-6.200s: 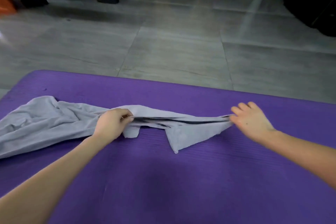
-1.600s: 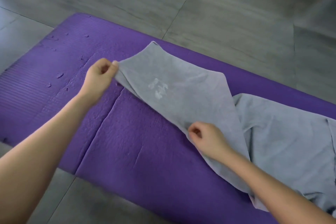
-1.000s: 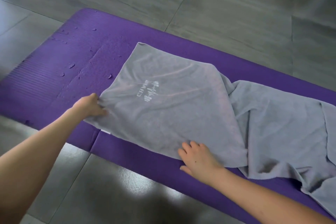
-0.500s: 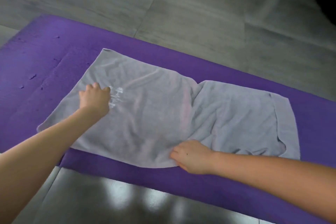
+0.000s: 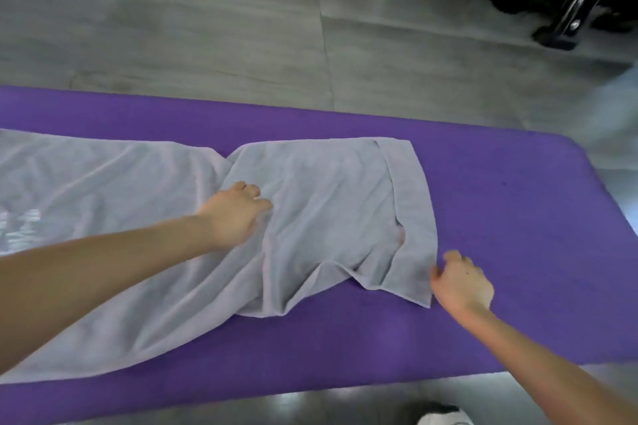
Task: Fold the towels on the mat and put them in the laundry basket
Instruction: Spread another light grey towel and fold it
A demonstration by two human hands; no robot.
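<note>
The soft purple mat [image 5: 518, 217] is bare on its right side and near edge; a hand can pass there. The wrinkly grey towel [image 5: 328, 200] covers its left and middle. A black metal frame [image 5: 578, 3] stands far back on the grey floor [image 5: 207, 28].

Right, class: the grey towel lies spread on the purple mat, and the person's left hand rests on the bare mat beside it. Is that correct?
Not quite. The head view shows the left hand resting on the grey towel itself, near its middle, not on bare mat. The towel does lie spread on the purple mat.
</note>
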